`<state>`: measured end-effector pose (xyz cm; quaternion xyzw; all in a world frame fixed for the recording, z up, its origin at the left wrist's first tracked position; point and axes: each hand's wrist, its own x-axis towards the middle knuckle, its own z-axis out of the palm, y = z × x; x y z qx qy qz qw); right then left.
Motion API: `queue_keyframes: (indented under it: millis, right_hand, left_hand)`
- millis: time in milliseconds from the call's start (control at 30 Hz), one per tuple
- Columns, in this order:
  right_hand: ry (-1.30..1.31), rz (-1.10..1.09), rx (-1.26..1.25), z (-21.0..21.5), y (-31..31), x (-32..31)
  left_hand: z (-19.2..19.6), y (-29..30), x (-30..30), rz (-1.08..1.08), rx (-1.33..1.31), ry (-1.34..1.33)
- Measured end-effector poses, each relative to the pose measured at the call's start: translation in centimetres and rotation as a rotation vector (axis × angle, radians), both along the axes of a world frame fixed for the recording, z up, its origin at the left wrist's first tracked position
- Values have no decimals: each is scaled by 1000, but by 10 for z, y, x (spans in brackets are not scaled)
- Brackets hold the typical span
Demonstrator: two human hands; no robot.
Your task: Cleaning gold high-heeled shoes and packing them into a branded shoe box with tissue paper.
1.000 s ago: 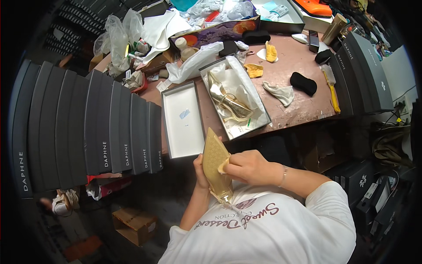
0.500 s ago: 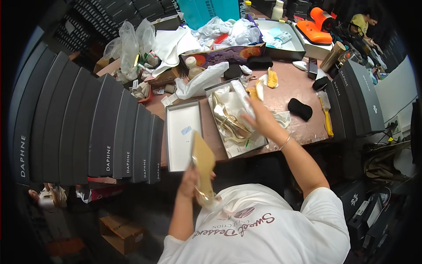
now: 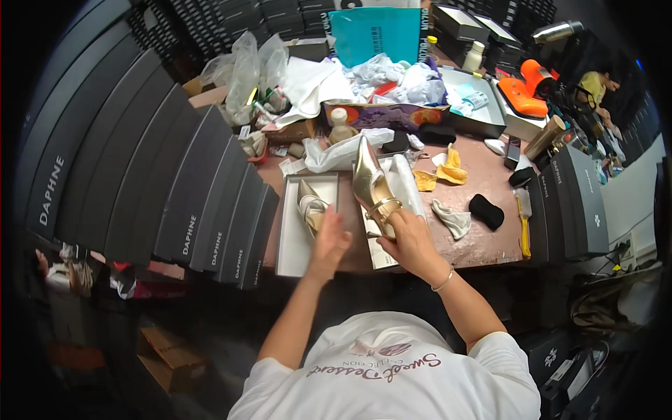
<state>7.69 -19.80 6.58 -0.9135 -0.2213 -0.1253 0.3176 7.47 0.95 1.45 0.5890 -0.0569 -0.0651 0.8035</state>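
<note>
A gold pointed-toe shoe (image 3: 367,176) with a strap is in my right hand (image 3: 411,240), gripped near its heel, toe pointing away, above the paper-lined shoe box (image 3: 384,260). To the left, a second gold shoe (image 3: 306,199) lies in a shallow white-lined tray (image 3: 290,246), probably the box's lid. Beside that shoe's heel end is my left hand (image 3: 330,245), fingers extended and slightly blurred, with nothing seen in it. The hand partly hides the shoe's heel. White tissue (image 3: 406,183) shows in the box along its right side.
A row of grey shoe boxes (image 3: 168,178) stands at the left, more boxes (image 3: 575,199) at the right. On the table lie a yellow-handled brush (image 3: 523,224), a black sponge-like pad (image 3: 486,211), a white cloth (image 3: 451,220) and yellow cloths (image 3: 448,171). Farther back is a crumpled-paper-filled carton (image 3: 385,115).
The shoe my left hand held near my body now lies in the tray, and that hand has let go. My right hand has lifted the other shoe from the box. The view has shifted.
</note>
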Motion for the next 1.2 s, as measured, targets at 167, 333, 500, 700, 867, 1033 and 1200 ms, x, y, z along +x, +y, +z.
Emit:
queue_keyframes:
  millis: [167, 333, 500, 700, 867, 1033, 1200]
  right_hand:
    - [48, 331, 395, 15, 0, -40]
    - [338, -88, 804, -24, -39, -56]
    - [549, 109, 935, -30, -16, -72]
    - [626, 255, 937, -41, 11, -77]
    - [783, 111, 1081, -40, 18, -79]
    - [512, -28, 771, -31, 13, -65]
    - [233, 241, 624, -15, 17, -53]
  left_hand:
    - [4, -29, -8, 81, -378, 16]
    - [15, 2, -23, -84, -258, -38]
    - [17, -9, -26, -94, -332, 32]
    - [25, -15, -28, -149, -101, -51]
    - [27, -16, -30, -138, 124, -102]
    - [9, -18, -56, 269, 216, -286]
    - [6, -6, -98, -186, -484, 755]
